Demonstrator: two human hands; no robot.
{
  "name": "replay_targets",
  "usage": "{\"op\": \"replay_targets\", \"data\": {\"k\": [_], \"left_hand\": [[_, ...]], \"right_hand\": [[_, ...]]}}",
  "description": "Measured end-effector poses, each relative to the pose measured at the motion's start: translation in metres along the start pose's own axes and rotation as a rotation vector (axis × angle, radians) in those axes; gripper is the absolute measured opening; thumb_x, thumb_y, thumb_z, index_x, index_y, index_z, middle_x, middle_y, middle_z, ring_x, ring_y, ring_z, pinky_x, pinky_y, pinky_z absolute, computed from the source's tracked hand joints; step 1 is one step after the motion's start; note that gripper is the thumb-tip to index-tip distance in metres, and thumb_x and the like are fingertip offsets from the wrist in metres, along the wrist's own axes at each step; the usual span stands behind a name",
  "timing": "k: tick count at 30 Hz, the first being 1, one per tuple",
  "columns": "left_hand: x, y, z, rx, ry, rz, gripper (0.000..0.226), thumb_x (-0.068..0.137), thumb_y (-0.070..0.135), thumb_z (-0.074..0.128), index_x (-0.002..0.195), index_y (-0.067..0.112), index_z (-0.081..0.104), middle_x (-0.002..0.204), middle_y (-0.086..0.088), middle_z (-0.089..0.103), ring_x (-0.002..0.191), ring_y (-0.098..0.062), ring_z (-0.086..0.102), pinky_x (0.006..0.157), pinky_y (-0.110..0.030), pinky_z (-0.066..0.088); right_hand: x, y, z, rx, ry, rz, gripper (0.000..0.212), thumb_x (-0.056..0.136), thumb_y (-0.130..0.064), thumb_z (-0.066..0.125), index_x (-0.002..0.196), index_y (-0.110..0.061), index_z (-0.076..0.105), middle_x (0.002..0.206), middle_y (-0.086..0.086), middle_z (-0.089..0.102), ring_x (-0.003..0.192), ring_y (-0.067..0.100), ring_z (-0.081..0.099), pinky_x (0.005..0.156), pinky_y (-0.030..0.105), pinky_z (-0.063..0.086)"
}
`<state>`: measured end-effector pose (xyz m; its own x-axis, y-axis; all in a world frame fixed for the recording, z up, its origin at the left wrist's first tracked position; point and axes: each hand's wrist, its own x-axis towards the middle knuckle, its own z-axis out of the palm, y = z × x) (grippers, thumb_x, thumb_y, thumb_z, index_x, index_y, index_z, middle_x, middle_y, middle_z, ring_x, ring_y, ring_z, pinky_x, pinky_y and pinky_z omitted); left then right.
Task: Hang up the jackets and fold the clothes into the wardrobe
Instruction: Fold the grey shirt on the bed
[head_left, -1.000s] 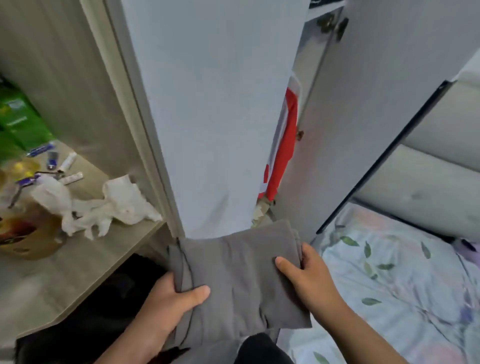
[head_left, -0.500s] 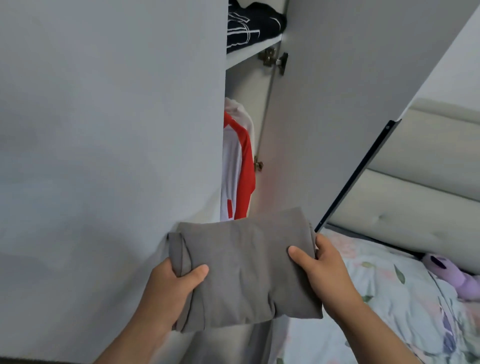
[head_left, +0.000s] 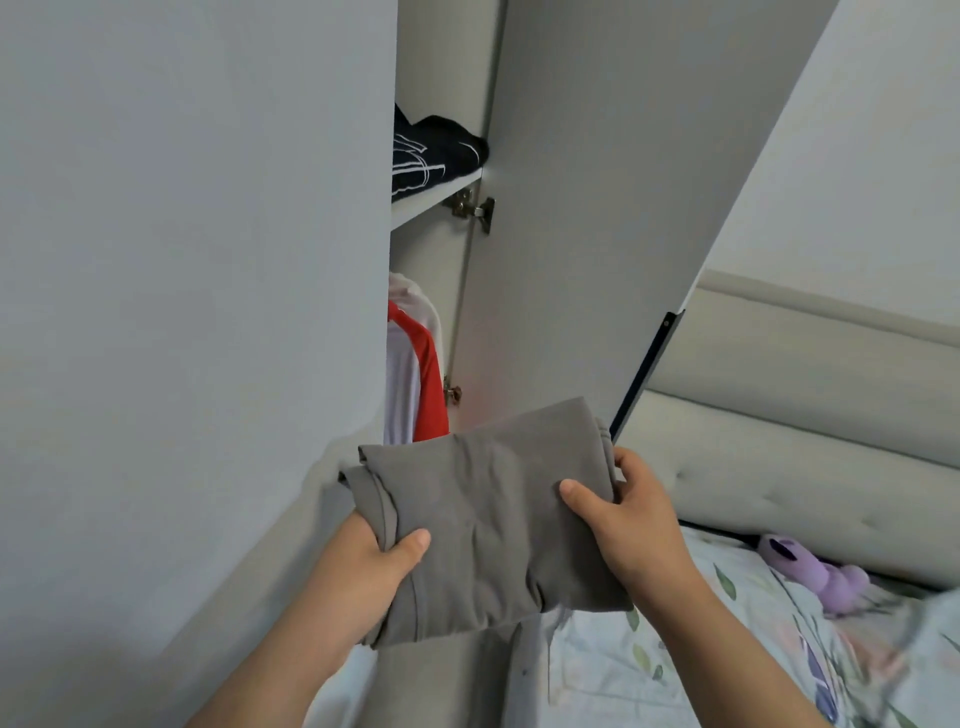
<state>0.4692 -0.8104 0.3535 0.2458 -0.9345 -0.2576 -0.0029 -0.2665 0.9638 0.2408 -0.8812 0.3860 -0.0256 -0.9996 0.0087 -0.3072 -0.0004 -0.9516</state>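
Left hand (head_left: 363, 577) and right hand (head_left: 631, 519) clasp the grey garment (head_left: 483, 514) between them (thumbs atop).

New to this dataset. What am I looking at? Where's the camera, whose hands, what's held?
No robot here: a person works with bare hands. The picture comes from a wide-angle camera worn on their head, looking forward and down. The left hand and right hand each grip one side of a folded grey garment, thumbs on top, in front of an open wardrobe. Inside, a dark garment lies on a shelf and a red and white top hangs below. At right is a bed with a purple plush toy.
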Motion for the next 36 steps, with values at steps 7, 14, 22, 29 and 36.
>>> {"op": "replay_targets", "data": {"k": [7,14,22,29,36], "left_hand": [[0.045,0.047,0.028,0.022,0.168,0.210,0.038,0.089,0.014,0.071,0.106,0.043,0.053,0.103,0.021,0.064,0.096,0.007,0.058,0.086,-0.022,0.048],[0.109,0.117,0.054,-0.005,0.314,0.337,0.052,0.080,0.021,0.078,0.105,0.053,0.046,0.105,0.035,0.058,0.093,0.015,0.055,0.084,-0.012,0.042],[0.175,0.213,0.078,-0.104,0.604,0.450,0.068,0.073,0.023,0.082,0.135,0.030,0.053,0.115,0.017,0.065,0.106,0.003,0.057,0.098,-0.028,0.041],[0.199,0.297,0.068,-0.057,0.723,0.630,0.058,0.063,0.044,0.067,0.120,0.034,0.058,0.112,0.020,0.067,0.108,-0.002,0.061,0.101,-0.034,0.046],[0.222,0.345,0.037,-0.073,0.983,0.725,0.042,0.078,0.037,0.070,0.118,0.027,0.060,0.115,0.009,0.067,0.106,-0.016,0.065,0.099,-0.045,0.050]], "right_hand": [[0.053,-0.031,-0.004,-0.051,0.042,-0.171,0.033,0.088,-0.014,0.071,0.097,-0.043,0.057,0.092,-0.024,0.069,0.085,-0.011,0.063,0.067,0.012,0.048],[0.149,-0.089,-0.009,-0.116,-0.010,-0.341,0.072,0.077,-0.013,0.077,0.100,-0.075,0.048,0.100,-0.037,0.066,0.095,-0.010,0.064,0.081,0.024,0.050],[0.286,-0.163,-0.001,-0.064,-0.011,-0.662,0.062,0.081,-0.009,0.073,0.126,-0.048,0.057,0.112,-0.043,0.060,0.103,-0.019,0.056,0.079,-0.001,0.040],[0.366,-0.241,0.015,-0.042,0.012,-0.870,0.073,0.085,-0.012,0.071,0.148,-0.036,0.042,0.130,-0.042,0.040,0.111,-0.027,0.034,0.084,-0.013,0.021],[0.416,-0.323,0.068,-0.063,-0.139,-1.027,0.069,0.088,-0.011,0.067,0.149,-0.030,0.042,0.149,-0.015,0.047,0.134,0.001,0.042,0.104,0.008,0.026]]}}
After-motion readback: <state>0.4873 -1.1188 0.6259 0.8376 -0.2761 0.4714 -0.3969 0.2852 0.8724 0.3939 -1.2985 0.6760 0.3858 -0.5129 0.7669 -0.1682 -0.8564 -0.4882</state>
